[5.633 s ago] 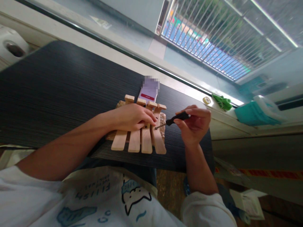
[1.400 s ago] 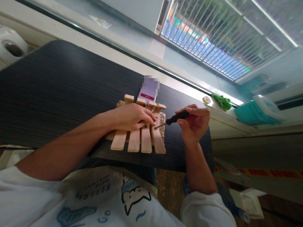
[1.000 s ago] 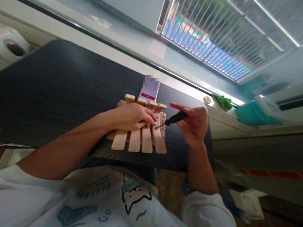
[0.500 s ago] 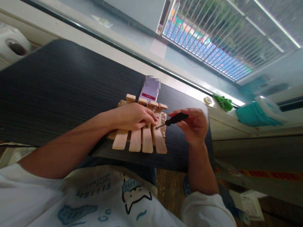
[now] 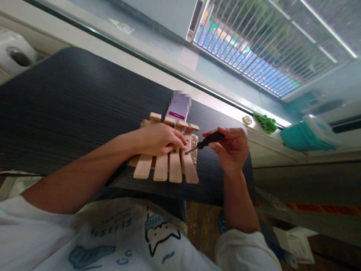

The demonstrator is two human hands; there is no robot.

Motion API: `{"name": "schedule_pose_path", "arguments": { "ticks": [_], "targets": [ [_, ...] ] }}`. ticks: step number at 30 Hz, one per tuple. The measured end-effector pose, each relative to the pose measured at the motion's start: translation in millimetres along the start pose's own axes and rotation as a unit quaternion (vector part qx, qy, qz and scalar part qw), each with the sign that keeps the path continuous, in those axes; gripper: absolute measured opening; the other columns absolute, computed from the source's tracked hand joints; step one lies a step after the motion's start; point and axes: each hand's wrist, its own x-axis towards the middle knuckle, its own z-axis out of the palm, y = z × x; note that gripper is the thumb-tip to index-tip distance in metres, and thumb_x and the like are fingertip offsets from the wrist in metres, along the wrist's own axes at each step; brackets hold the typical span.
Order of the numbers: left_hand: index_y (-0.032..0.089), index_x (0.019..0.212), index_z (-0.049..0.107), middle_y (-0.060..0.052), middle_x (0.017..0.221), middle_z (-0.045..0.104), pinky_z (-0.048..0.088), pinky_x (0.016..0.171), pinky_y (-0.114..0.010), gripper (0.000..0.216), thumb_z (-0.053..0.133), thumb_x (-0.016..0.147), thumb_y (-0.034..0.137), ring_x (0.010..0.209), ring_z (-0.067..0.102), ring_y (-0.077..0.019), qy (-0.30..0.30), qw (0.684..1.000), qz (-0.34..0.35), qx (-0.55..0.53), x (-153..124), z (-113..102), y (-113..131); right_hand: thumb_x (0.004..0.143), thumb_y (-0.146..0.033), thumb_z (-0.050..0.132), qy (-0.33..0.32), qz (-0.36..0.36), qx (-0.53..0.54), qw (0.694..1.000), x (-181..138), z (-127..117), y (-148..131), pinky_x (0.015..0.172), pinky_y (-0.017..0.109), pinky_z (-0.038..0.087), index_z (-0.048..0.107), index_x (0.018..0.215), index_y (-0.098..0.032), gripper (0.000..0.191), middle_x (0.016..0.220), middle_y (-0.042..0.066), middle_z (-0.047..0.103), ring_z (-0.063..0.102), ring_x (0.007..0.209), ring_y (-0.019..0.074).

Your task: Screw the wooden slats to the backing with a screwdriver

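A small assembly of several pale wooden slats (image 5: 175, 169) lies side by side on the dark table (image 5: 70, 109). My left hand (image 5: 158, 139) rests flat on top of the slats, fingers pressed down and holding them still. My right hand (image 5: 232, 148) is closed around the black handle of a small screwdriver (image 5: 207, 140). Its metal tip touches a screw on the rightmost slat, just past my left fingertips.
A phone (image 5: 177, 110) with a lit screen lies just beyond the slats. A glittery rough block (image 5: 193, 145) sits under their right side. On the window ledge are a green object (image 5: 265, 122), a round cap (image 5: 247, 120) and teal containers (image 5: 301, 137). The table's near edge is close to my body.
My right fingers opened and closed again around the screwdriver handle, regripping it while the tip stayed on the screw. My left hand and the slats have not moved.
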Motion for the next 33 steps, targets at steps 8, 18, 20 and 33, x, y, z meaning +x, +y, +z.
{"name": "schedule_pose_path", "arguments": {
  "ticks": [8,18,20,33],
  "targets": [
    [0.023,0.113,0.075,0.001,0.123,0.073,0.050,0.098,-0.023,0.043,0.056,0.081,0.001,0.110,0.069,-0.0147,-0.006,1.000,-0.003,0.000,-0.9,1.2,-0.8,0.075,-0.035,0.081,0.036,-0.002,-0.015,0.999,0.3,1.8,1.9,0.040,0.023,0.043,0.064,0.103,-0.036,0.033,0.082,-0.007,0.075,0.073,0.066,0.0127],
    [0.024,0.111,0.076,0.003,0.122,0.073,0.050,0.098,-0.022,0.044,0.056,0.080,0.000,0.108,0.069,-0.0138,-0.001,1.000,-0.010,-0.007,-0.6,1.1,-1.0,0.073,-0.040,0.083,0.064,-0.008,-0.078,0.995,-0.6,1.7,1.3,0.039,0.025,0.035,0.057,0.096,-0.035,0.035,0.069,-0.007,0.051,0.053,0.051,0.0100],
    [0.024,0.111,0.076,0.003,0.122,0.073,0.050,0.098,-0.022,0.044,0.056,0.079,0.000,0.109,0.069,-0.0141,-0.001,1.000,-0.012,-0.006,-0.7,0.6,-0.4,0.074,-0.039,0.082,0.067,-0.016,-0.093,0.993,-1.4,1.9,1.0,0.037,0.025,0.034,0.056,0.097,-0.036,0.034,0.070,-0.006,0.048,0.050,0.050,0.0097],
    [0.024,0.112,0.076,0.003,0.123,0.072,0.050,0.100,-0.023,0.042,0.056,0.081,0.003,0.109,0.069,-0.0151,-0.009,1.000,-0.019,-0.005,-0.1,0.6,-0.1,0.075,-0.029,0.081,0.097,-0.071,-0.144,0.982,-6.9,4.2,3.8,0.038,0.026,0.032,0.057,0.111,-0.036,0.044,0.074,-0.006,0.050,0.043,0.051,0.0105]
  ]
}}
